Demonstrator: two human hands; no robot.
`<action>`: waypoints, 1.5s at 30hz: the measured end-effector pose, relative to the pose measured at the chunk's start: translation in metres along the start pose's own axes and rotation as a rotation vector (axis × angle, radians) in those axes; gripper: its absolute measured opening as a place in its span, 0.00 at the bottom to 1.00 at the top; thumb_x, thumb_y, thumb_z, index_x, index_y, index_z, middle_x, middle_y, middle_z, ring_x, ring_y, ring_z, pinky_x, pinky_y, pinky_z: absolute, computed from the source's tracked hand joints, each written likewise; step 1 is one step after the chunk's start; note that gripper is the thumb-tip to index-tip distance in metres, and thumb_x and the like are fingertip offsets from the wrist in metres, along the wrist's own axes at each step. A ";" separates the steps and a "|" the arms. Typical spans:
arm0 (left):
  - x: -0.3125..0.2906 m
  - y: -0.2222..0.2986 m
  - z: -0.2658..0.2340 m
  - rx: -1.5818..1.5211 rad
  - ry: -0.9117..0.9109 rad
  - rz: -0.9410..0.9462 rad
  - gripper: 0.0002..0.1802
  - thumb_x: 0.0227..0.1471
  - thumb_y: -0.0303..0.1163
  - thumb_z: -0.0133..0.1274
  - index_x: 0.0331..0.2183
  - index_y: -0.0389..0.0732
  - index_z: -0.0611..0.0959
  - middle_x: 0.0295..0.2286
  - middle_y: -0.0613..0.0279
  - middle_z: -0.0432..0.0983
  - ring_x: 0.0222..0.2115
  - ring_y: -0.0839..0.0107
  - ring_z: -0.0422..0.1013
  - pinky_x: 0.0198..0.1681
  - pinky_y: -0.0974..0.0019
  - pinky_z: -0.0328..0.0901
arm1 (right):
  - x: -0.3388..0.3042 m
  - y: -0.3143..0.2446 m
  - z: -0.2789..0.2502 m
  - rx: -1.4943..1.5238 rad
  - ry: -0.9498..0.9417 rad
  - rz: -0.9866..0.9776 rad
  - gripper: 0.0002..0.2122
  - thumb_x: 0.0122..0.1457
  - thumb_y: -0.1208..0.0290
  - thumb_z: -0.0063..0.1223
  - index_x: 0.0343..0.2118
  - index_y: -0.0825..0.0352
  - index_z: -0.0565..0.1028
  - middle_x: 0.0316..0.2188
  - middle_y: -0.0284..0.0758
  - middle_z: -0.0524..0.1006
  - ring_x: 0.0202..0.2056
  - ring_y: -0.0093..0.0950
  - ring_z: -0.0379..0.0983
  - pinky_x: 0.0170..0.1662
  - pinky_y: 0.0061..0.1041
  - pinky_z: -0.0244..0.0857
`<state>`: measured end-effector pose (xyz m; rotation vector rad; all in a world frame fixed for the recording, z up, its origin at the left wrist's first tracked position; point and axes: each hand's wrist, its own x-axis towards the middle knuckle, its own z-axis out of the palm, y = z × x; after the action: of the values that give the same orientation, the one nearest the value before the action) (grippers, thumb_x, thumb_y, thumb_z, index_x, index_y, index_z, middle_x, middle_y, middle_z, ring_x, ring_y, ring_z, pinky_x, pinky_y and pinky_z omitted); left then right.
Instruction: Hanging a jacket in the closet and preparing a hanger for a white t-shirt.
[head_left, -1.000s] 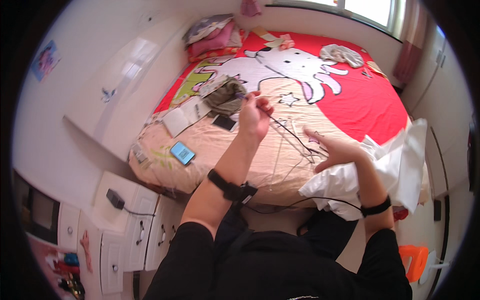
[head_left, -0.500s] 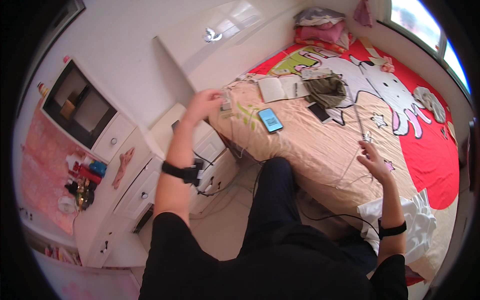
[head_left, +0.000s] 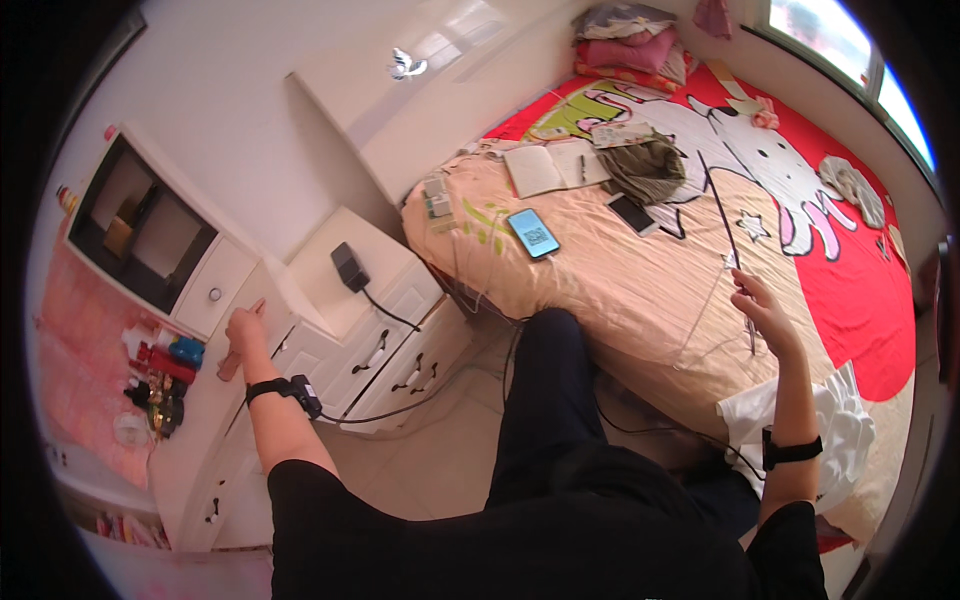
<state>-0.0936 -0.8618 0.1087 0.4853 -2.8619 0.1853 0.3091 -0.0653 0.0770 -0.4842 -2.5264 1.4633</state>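
My left hand (head_left: 245,328) is over the white dresser top, on a narrow pinkish item (head_left: 229,367) whose lower end shows beneath it. Its fingers are mostly hidden, so whether they grip the item is unclear. Out over the bed, my right hand (head_left: 763,308) is closed around a thin dark rod (head_left: 722,205). The rod slants up and away to the left, and a thin length also shows below the hand. A thin pale cable lies on the sheet beside that hand. Each wrist wears a black strap, the left one with a small black box.
On the bed lie a lit phone (head_left: 534,234), a dark-screened phone (head_left: 633,214), an open notebook (head_left: 540,171), an olive cloth (head_left: 645,168) and small grey boxes (head_left: 437,198). A black adapter (head_left: 350,267) sits on the nightstand, its cable trailing down. White cloth (head_left: 840,440) bunches near my right forearm.
My left hand has swung from the bed corner by the small boxes down-left to the dresser. The right hand still holds the rod, with its hand slightly shifted. The view has moved a little.
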 end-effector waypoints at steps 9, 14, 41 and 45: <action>-0.071 0.327 -0.176 -1.212 0.222 0.650 0.15 0.51 0.21 0.46 0.41 0.36 0.80 0.38 0.61 0.77 0.39 0.71 0.72 0.45 0.70 0.64 | -0.011 0.009 -0.087 0.153 0.155 -0.136 0.30 0.61 0.45 0.37 0.52 0.70 0.69 0.37 0.32 0.69 0.36 0.20 0.65 0.39 0.20 0.62; -0.201 0.520 -0.229 -1.716 -0.195 1.081 0.15 0.51 0.16 0.45 0.41 0.32 0.79 0.40 0.59 0.77 0.40 0.74 0.72 0.47 0.72 0.65 | -0.019 0.012 -0.133 0.886 -0.180 -0.182 0.41 0.56 0.30 0.23 0.54 0.68 0.64 0.33 0.26 0.67 0.25 0.15 0.56 0.20 0.12 0.49; -0.547 0.654 -0.129 -1.057 -1.686 1.419 0.09 0.49 0.20 0.48 0.36 0.36 0.75 0.31 0.64 0.74 0.33 0.75 0.71 0.36 0.72 0.67 | 0.050 0.105 -0.175 0.244 -0.292 0.149 0.13 0.56 0.61 0.53 0.27 0.69 0.77 0.22 0.38 0.79 0.19 0.21 0.74 0.19 0.18 0.63; -0.552 0.644 -0.122 -1.324 -1.513 1.187 0.09 0.50 0.19 0.46 0.36 0.39 0.73 0.29 0.65 0.73 0.31 0.77 0.71 0.33 0.75 0.66 | 0.026 0.183 -0.210 0.286 0.825 -0.016 0.14 0.50 0.63 0.58 0.35 0.67 0.77 0.23 0.36 0.79 0.29 0.26 0.77 0.34 0.27 0.69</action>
<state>0.2202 -0.0676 0.0343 -1.9582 -2.6615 -2.4994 0.3852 0.1987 0.0231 -0.8052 -1.6509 1.2322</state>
